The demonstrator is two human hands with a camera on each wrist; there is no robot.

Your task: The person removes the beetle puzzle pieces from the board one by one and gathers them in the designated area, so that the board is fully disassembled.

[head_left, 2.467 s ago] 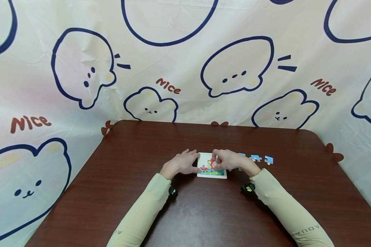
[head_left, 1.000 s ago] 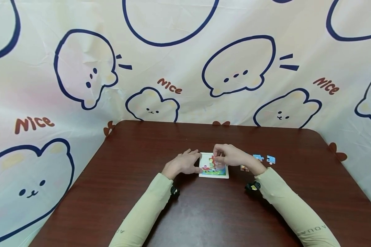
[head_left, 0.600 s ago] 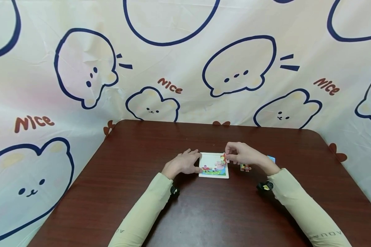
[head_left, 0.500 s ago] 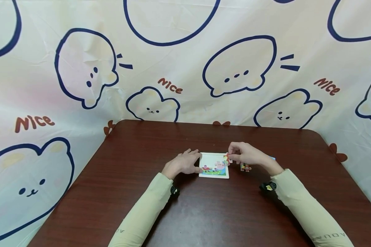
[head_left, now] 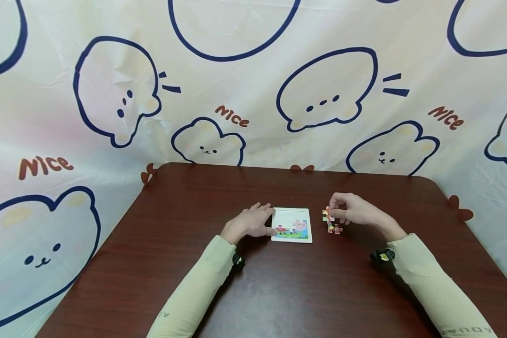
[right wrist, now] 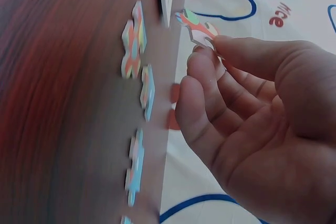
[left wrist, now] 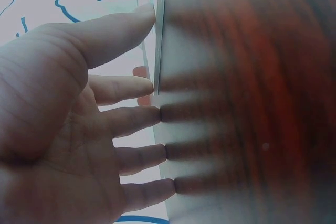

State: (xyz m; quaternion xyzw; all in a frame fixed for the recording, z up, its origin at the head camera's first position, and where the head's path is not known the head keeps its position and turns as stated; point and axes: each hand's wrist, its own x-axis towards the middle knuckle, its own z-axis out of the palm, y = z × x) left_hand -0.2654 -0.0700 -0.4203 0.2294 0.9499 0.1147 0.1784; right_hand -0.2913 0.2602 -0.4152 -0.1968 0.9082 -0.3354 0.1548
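A white puzzle tray [head_left: 286, 217] lies on the table, with fitted pieces [head_left: 300, 227] along its lower part showing a pink pig face and green grass. My left hand [head_left: 248, 224] rests at the tray's left edge, fingers spread and nearly straight. In the left wrist view its thumb [left wrist: 118, 38] touches the tray's side. To the right of the tray, my right hand [head_left: 357, 210] pinches a red and yellow puzzle piece [right wrist: 199, 29] between thumb and fingers, lifted off the table. Just below that piece in the head view lies another multicoloured puzzle piece [head_left: 335, 229].
In the right wrist view a loose red and yellow piece [right wrist: 135, 43] and blue pieces [right wrist: 135, 166] lie in a row on the dark brown table [head_left: 253, 291]. My right hand hides the blue ones in the head view. A cartoon-printed curtain [head_left: 253, 94] hangs behind.
My right hand has carried the red and yellow piece from over the tray out to the right, beyond its edge. My left hand has stayed at the tray's left side.
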